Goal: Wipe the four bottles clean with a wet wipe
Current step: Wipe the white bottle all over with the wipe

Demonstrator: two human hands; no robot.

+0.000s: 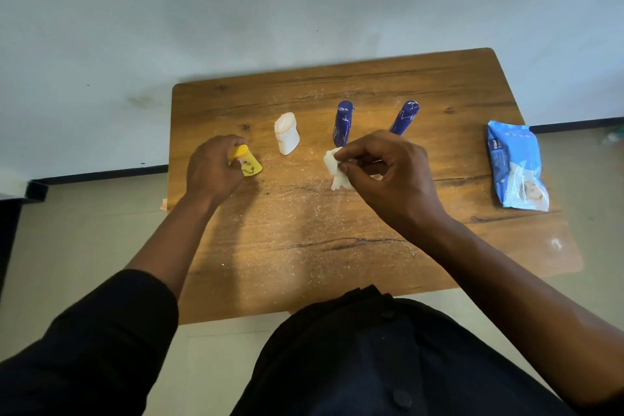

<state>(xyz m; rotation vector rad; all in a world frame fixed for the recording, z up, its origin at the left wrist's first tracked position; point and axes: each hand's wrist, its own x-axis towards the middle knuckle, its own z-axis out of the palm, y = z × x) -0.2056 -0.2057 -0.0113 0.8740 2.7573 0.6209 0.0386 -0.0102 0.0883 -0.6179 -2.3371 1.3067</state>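
- Our left hand (212, 168) grips the yellow bottle (248, 164) at the left of the wooden table (304, 230), fingers curled round its cap end.
- Our right hand (385, 172) pinches a crumpled white wet wipe (334, 167) between thumb and fingers, held above mid-table, apart from every bottle.
- White bottle (287, 133) stands just right of the yellow one.
- Two blue bottles (343, 123) (405, 116) stand upright behind the right hand.
- Blue wipes pack (516, 165) lies at the table's right edge.
- Pale specks scattered over the tabletop.
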